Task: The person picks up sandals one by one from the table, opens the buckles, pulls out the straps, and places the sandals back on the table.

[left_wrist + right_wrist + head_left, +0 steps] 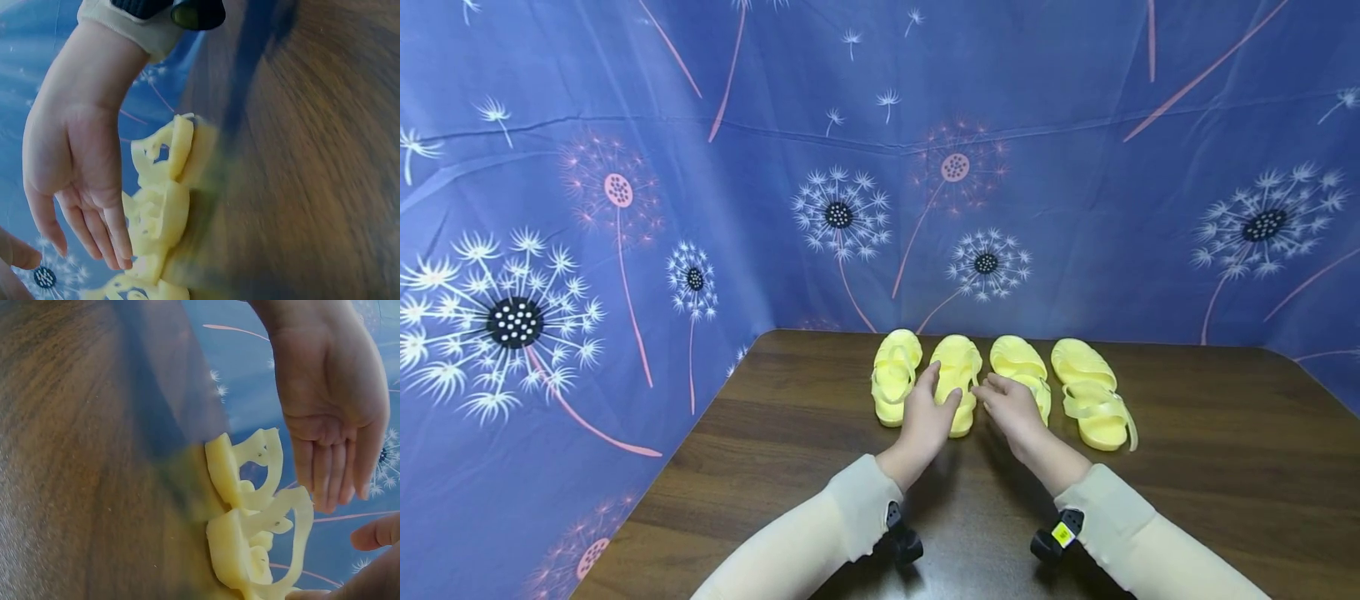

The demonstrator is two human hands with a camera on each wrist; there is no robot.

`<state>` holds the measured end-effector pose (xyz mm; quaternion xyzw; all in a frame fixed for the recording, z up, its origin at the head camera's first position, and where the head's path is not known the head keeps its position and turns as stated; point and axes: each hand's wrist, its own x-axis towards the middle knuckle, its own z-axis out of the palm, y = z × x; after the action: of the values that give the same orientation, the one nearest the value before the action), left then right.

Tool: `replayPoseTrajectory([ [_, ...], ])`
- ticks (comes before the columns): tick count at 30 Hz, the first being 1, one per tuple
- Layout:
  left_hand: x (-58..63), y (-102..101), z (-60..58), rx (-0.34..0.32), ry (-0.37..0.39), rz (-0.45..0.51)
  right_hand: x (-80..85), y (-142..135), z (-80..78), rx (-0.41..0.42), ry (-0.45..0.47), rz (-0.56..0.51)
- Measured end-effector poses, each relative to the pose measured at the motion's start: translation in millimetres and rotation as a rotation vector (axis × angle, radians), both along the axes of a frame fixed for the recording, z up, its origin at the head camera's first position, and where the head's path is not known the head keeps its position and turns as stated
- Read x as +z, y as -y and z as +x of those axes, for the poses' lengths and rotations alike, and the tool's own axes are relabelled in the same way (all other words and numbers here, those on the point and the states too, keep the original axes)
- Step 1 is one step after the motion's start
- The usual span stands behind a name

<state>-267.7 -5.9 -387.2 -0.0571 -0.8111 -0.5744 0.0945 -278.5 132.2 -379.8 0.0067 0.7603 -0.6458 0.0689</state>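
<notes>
Several yellow strapped sandals stand in a row near the table's back edge: a far-left sandal [895, 367], a second sandal [957, 360], a third sandal [1017, 357] and a far-right sandal [1084, 379]. My left hand [925, 421] reaches between the far-left and second sandals, thumb and fingers spread, palm inward. Opposite it, my right hand [1017, 414] hovers in front of the third sandal, partly covering it, fingers pointing at the second. Both wrist views show relaxed, nearly straight fingers with nothing held: the left hand [78, 162] and the right hand [331, 406] stay above the sandals.
The brown wooden table [1210, 483] spreads out around the sandals. A blue cloth [1060, 183] with dandelion prints hangs behind the table and along its left side. Each wrist carries a small black camera [904, 533] below its cream sleeve [805, 533].
</notes>
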Motion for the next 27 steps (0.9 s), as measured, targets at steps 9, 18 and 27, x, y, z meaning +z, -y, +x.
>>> replayPoseTrajectory([
  [9, 13.6, -17.5, 3.1, -0.084, 0.035, 0.025, 13.5, -11.9, -1.0, -0.043, -0.053, 0.024],
  [18, 10.4, -30.5, 0.9, -0.147, 0.067, 0.052, 13.6, -30.8, -2.3, -0.104, -0.072, -0.047],
  [27, 9.9, -42.0, 0.5, -0.171, 0.107, 0.03, 16.3, -48.7, -1.1, -0.187, -0.093, -0.1],
])
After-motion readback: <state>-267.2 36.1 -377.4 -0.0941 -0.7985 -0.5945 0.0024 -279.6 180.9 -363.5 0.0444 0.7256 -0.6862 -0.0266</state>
